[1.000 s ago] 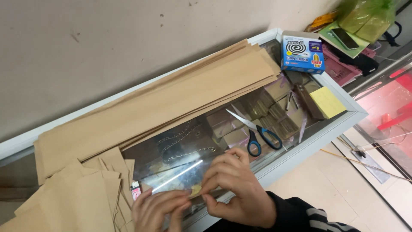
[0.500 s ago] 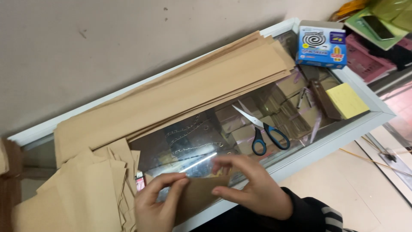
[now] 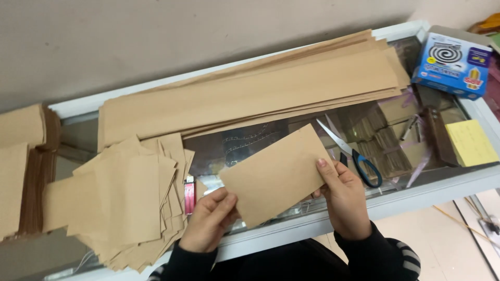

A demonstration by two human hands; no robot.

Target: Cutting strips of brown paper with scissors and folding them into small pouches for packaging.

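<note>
Near edge, centre: we had the brown paper rectangle (image 3: 275, 175) up off the glass countertop (image 3: 250, 140), tilted, right end farther away.
Left hand (image 3: 208, 221): pinched the paper's near-left corner, thumb on top and fingers curled under. Looked like a steadying grip so the sheet stayed flat.
Right hand (image 3: 344, 195): pinched the right short edge, thumb lying along it, fingers tucked behind. With two corners held, it didn't flop.
Far side: long stack of brown paper strips (image 3: 250, 93) lay along the wall, probably parked out of the way of where we worked.
Left of the hands: loose pile of cut brown pieces (image 3: 130, 208), fanned out and overlapping, close enough to drop onto. More neat brown stacks (image 3: 23, 171) sat further left.
Pink lighter (image 3: 189, 194): lay just beside that pile, between it and our left hand.
Scissors (image 3: 354, 156): blue handles, lying shut on the glass just past our right hand, easy grab.
Far right: blue box with a spiral picture (image 3: 452, 63), and a yellow notepad (image 3: 471, 143) nearer, both well apart from the paper.
</note>
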